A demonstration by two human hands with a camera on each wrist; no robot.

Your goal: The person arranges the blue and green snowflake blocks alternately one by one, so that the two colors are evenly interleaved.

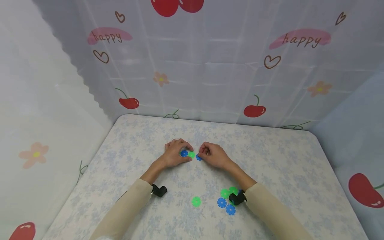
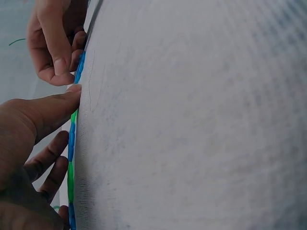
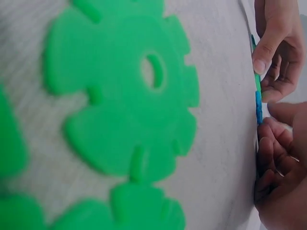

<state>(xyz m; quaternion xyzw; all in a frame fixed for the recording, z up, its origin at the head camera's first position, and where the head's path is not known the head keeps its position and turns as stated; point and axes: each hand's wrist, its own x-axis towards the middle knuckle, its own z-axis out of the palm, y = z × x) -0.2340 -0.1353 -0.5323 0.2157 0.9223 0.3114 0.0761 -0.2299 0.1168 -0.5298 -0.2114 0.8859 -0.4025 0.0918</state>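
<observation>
Flat plastic discs with notched rims lie in a row on the table between the two hands. My left hand [image 1: 175,155] rests on the table, thumb on the near side and index finger on the far side of a green disc [image 1: 191,154]. It holds that disc by its edges. Left of it, a blue disc [image 1: 184,153] sits inside the curve of the same hand. My right hand [image 1: 215,156] pinches another blue disc [image 1: 198,157] at the green disc's right side. The left wrist view shows more of the row edge-on, blue [image 2: 71,141] and green [image 2: 70,182] alternating.
Near the right forearm lies a loose group of green discs [image 1: 225,193] and blue discs [image 1: 230,209], partly hidden by the black wrist camera [image 1: 237,198]. A single green disc [image 1: 196,201] lies apart, left of them. Printed curtains [image 1: 195,90] stand behind the patterned tabletop [image 1: 285,173].
</observation>
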